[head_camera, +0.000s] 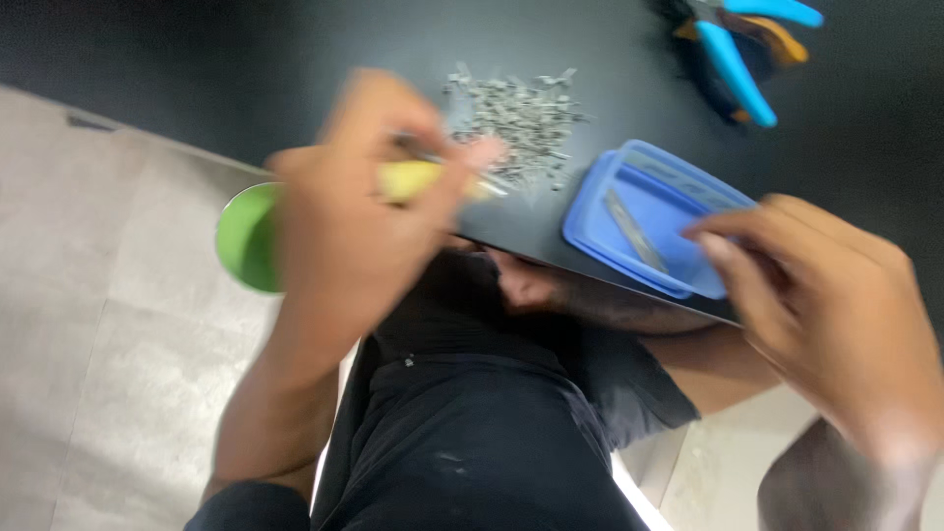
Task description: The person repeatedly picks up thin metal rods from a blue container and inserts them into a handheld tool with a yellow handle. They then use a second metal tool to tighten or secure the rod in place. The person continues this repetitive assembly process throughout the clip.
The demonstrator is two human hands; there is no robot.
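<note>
Head view, heavy motion blur. Left hand (359, 202) is closed around a yellow-handled tool (418, 180), fingers clamped on the handle; the tool's thin metal tip (492, 187) sticks out to the right and sits at the near edge of a pile of small grey metal pieces (516, 118) on the black table (295, 59). Tool type not readable (too blurred).

Right hand (836, 305) is at the right end of a blue plastic tray (644, 221), fingertips (713, 244) touching or just over its right rim; fingers are curled loosely and I cannot tell if they actually grip the rim or only rest on it. Tray lies near the table's near edge, right of the grey pile, slightly tilted in the frame. One long thin grey strip (634, 231) lies inside the tray.

Far right on the table: pliers with blue handles (742, 59), with an orange-handled tool (782, 39) just beside or under them, well apart from both hands.

Green round container (248, 236) shows left of the left hand, below the table edge, partly hidden by the wrist. The person's dark trousers (472, 433) fill the near middle, light tiled floor (108, 344) on the left
</note>
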